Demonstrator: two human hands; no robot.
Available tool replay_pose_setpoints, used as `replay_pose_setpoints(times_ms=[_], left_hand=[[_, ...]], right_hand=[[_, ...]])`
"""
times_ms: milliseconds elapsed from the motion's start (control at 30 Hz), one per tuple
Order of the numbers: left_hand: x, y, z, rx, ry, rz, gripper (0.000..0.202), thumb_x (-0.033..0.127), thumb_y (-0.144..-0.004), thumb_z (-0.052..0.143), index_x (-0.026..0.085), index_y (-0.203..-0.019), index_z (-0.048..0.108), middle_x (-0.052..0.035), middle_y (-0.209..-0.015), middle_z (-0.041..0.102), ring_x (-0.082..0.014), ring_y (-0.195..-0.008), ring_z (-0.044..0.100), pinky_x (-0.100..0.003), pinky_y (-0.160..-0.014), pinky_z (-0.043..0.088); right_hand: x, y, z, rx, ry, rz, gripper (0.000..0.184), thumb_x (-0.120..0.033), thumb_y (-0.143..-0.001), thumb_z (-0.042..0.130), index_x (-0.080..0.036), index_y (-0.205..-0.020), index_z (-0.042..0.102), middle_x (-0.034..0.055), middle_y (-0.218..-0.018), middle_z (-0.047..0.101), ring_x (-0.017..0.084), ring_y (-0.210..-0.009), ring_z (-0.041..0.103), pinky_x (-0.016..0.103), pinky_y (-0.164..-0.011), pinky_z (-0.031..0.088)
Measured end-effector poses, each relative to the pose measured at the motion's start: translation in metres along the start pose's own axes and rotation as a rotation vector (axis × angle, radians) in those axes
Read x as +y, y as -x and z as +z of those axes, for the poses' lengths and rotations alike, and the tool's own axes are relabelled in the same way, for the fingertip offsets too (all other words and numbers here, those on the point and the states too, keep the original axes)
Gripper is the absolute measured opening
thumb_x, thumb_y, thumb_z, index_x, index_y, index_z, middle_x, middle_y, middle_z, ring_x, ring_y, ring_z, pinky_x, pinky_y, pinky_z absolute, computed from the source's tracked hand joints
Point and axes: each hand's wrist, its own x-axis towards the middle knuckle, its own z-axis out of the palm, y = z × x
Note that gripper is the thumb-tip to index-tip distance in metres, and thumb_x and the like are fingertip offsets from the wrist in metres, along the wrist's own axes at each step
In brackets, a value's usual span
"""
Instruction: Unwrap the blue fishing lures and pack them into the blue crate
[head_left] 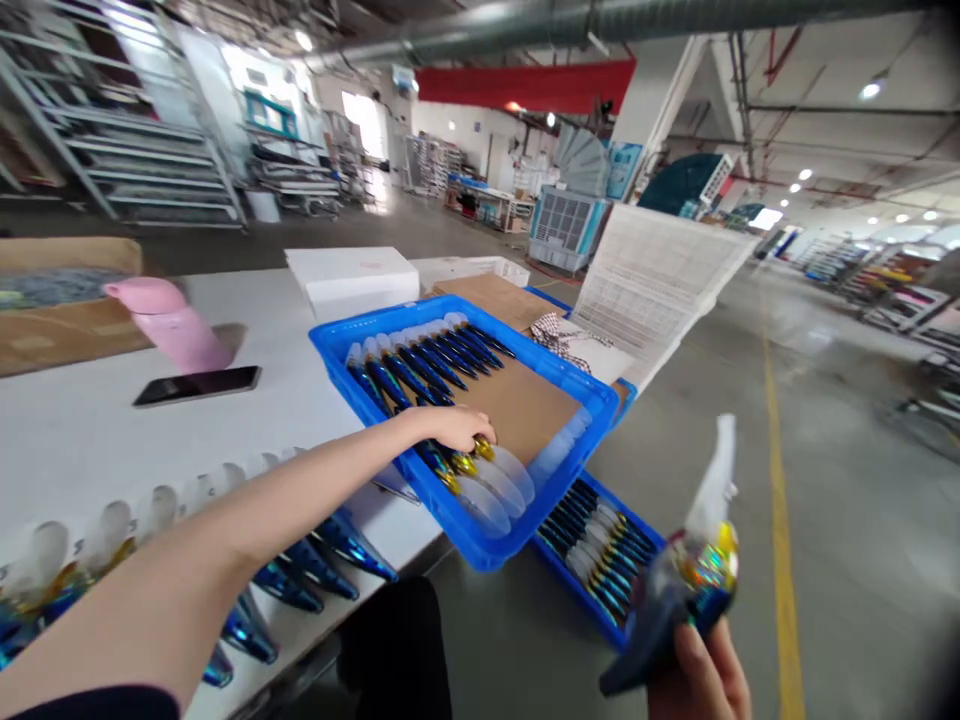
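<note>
My left hand point(461, 428) reaches into a blue plastic tray point(480, 553), fingers curled round the gold end of a fishing lure point(514, 470) with a clear paddle-shaped lip. Several more such lures lie there side by side, with a row of dark blue ones point(424, 360) along the far side. At the lower right, beyond the table edge, my right hand point(705, 675) holds another fishing lure point(709, 565), blurred, its clear lip pointing up. Brown cardboard point(536, 405) lines the tray floor.
Several lures point(304, 575) line the front of the white table point(300, 435). A phone point(199, 385), a pink bottle point(176, 325) and a cardboard box point(71, 340) are on the left. A lower blue tray point(604, 625) of lures sits below the table's right side.
</note>
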Motion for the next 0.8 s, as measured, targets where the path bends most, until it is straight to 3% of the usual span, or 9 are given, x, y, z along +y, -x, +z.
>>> replay_pose_setpoints(times_ms=[100, 200, 300, 400, 533, 633, 700, 800], left_hand=[[0.032, 0.009, 0.005, 0.155, 0.175, 0.038, 0.059, 0.019, -0.081, 0.054, 0.018, -0.14, 0.048, -0.0129, -0.142, 0.049, -0.0272, -0.129, 0.049, -0.037, -0.109, 0.037], [0.086, 0.022, 0.015, 0.328, 0.626, 0.143, 0.067, 0.038, -0.089, 0.055, 0.025, -0.15, 0.028, -0.0104, -0.148, 0.044, -0.0264, -0.134, 0.045, -0.04, -0.11, 0.038], [0.134, 0.039, 0.019, 0.474, 0.886, 0.15, 0.065, 0.041, -0.087, 0.061, 0.029, -0.145, 0.033, -0.008, -0.138, 0.053, -0.0262, -0.127, 0.052, -0.04, -0.104, 0.046], [0.157, 0.046, 0.002, 0.617, 0.948, 0.069, 0.051, 0.04, -0.088, 0.06, 0.027, -0.135, 0.044, -0.0065, -0.118, 0.063, -0.0226, -0.106, 0.063, -0.036, -0.09, 0.054], [0.144, 0.038, -0.052, 0.674, 0.855, 0.121, 0.046, 0.034, -0.09, 0.055, 0.02, -0.133, 0.044, -0.0069, -0.116, 0.063, -0.0206, -0.097, 0.065, -0.036, -0.085, 0.054], [0.117, 0.02, -0.076, 0.705, 0.508, 0.131, 0.049, 0.02, -0.084, 0.057, 0.018, -0.132, 0.047, -0.0065, -0.12, 0.06, -0.022, -0.109, 0.059, -0.037, -0.097, 0.047], [0.096, 0.002, -0.07, 0.644, 0.222, 0.146, 0.046, 0.01, -0.079, 0.056, 0.018, -0.125, 0.055, -0.0071, -0.119, 0.058, -0.0228, -0.111, 0.056, -0.036, -0.099, 0.043], [0.062, -0.023, -0.039, 0.412, -0.065, 0.143, 0.046, 0.003, -0.076, 0.051, 0.021, -0.117, 0.063, -0.0071, -0.115, 0.06, -0.023, -0.107, 0.058, -0.034, -0.096, 0.042]], right_hand=[[0.006, 0.004, 0.032, 0.034, 0.074, -0.105, 0.071, -0.044, -0.077, 0.071, -0.021, -0.141, 0.049, 0.0097, -0.121, 0.069, 0.031, -0.11, 0.066, 0.042, -0.092, 0.054], [0.011, 0.009, 0.075, -0.131, 0.295, -0.345, 0.06, -0.033, -0.087, 0.064, -0.025, -0.144, 0.045, 0.0064, -0.147, 0.048, 0.029, -0.138, 0.041, 0.045, -0.112, 0.038], [0.01, 0.017, 0.116, -0.379, 0.444, -0.589, 0.066, -0.025, -0.093, 0.054, -0.027, -0.152, 0.026, 0.0059, -0.156, 0.034, 0.027, -0.143, 0.031, 0.048, -0.115, 0.033], [0.002, 0.026, 0.131, -0.521, 0.509, -0.678, 0.076, -0.024, -0.092, 0.055, -0.027, -0.155, 0.012, 0.0075, -0.161, 0.021, 0.03, -0.147, 0.021, 0.052, -0.115, 0.032], [0.0, 0.024, 0.11, -0.44, 0.407, -0.587, 0.064, -0.027, -0.093, 0.056, -0.03, -0.151, 0.029, 0.008, -0.156, 0.034, 0.032, -0.142, 0.032, 0.055, -0.111, 0.036], [0.011, 0.02, 0.085, -0.316, 0.322, -0.415, 0.052, -0.032, -0.093, 0.057, -0.032, -0.143, 0.044, 0.0073, -0.146, 0.05, 0.029, -0.13, 0.05, 0.048, -0.105, 0.046], [0.023, 0.024, 0.069, -0.242, 0.285, -0.297, 0.048, -0.037, -0.092, 0.059, -0.03, -0.138, 0.051, 0.0075, -0.141, 0.055, 0.028, -0.124, 0.057, 0.043, -0.1, 0.051], [0.046, 0.031, 0.044, -0.14, 0.274, -0.196, 0.046, -0.044, -0.088, 0.063, -0.024, -0.13, 0.06, 0.01, -0.132, 0.063, 0.03, -0.122, 0.059, 0.043, -0.097, 0.053]])
